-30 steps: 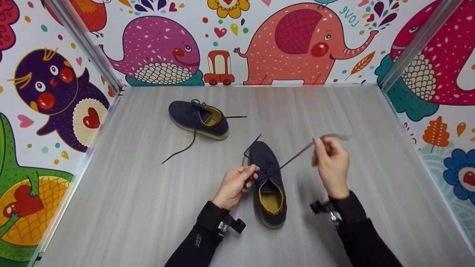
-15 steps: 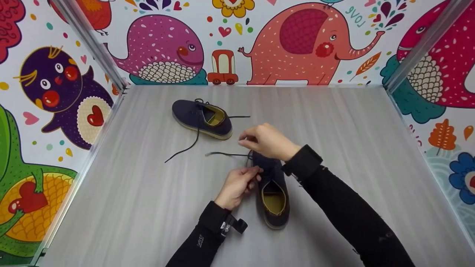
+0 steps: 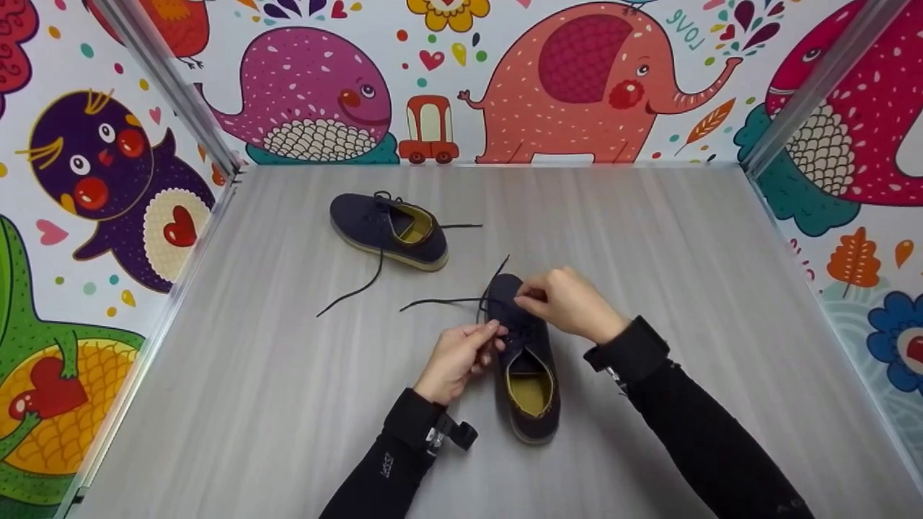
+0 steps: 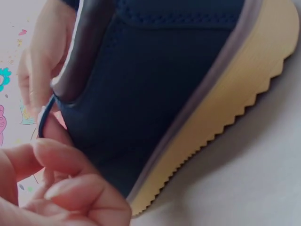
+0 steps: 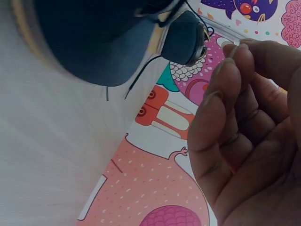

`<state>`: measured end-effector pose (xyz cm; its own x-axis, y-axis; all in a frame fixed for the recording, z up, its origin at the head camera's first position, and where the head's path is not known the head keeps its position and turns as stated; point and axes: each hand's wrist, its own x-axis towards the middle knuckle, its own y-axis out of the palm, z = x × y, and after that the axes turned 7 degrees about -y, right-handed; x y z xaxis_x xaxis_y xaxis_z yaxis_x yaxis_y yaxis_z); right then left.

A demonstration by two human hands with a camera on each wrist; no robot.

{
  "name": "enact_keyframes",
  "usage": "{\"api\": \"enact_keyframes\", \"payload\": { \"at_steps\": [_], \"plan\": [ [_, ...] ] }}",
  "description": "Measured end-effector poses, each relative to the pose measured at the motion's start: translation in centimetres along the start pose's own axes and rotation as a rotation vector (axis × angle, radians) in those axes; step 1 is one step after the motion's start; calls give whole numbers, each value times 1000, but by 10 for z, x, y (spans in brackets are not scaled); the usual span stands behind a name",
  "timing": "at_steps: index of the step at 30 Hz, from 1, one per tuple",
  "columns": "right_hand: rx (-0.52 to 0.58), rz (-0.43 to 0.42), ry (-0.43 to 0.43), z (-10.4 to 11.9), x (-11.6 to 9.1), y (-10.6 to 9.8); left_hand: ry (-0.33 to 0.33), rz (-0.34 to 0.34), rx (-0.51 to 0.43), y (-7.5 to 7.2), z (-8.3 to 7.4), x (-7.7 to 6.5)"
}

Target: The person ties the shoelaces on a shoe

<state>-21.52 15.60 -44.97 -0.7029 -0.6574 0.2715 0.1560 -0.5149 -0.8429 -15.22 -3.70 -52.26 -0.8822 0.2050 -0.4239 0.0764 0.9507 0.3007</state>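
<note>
A navy lace-up shoe [image 3: 530, 395] is placed toe-away on the grey bench [image 3: 252, 404], its shoelace [image 3: 443, 300] pinched by the left hand [image 3: 458, 357]. The right hand [image 3: 575, 303] is held above the toe [image 3: 503, 288], fingers [image 5: 225, 84] curled; whether anything is grasped cannot be told. A matching shoe [image 3: 363, 225] is seen beyond, to the left.

Small booth [image 3: 404, 76], walled on three sides: white panels [image 3: 465, 79] printed with cartoon whale [image 3: 310, 94], elephant [image 3: 577, 86] and car [image 3: 430, 137]; metal posts [image 3: 822, 88] at the two far corners; grey wood-grain base [image 3: 288, 404]. Wider building: cannot be told.
</note>
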Motion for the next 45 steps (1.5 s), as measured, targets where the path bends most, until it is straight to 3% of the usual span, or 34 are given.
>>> {"api": "enact_keyframes", "payload": {
  "at_steps": [6, 16, 21, 25, 28, 30, 32, 36, 39, 45],
  "plan": [
    [31, 40, 25, 4, -12, 3, -9, -31, 52, 0, -5, 2],
    [55, 43, -38, 23, -22, 14, 25, -47, 89, 0, -8, 5],
    [27, 54, -3, 29, -25, 20, 48, -80, 142, 0, -7, 5],
    [15, 31, 21, 30, -26, 23, 142, -172, 338, -2, -12, 7],
    [9, 5, 23, 29, -27, 25, 297, -287, 572, -6, -24, 12],
    [11, -9, 30, 28, -28, 25, 399, -318, 734, -8, -34, 19],
    [19, -25, 44, 28, -29, 25, 461, -295, 887, -9, -43, 26],
    [55, -44, 86, 28, -30, 26, 466, -190, 1157, -11, -52, 40],
    [90, -51, 110, 28, -30, 27, 454, -161, 1227, -14, -51, 47],
    [130, -87, 208, 22, -29, 28, 528, -142, 1245, -17, -49, 54]
  ]
}}
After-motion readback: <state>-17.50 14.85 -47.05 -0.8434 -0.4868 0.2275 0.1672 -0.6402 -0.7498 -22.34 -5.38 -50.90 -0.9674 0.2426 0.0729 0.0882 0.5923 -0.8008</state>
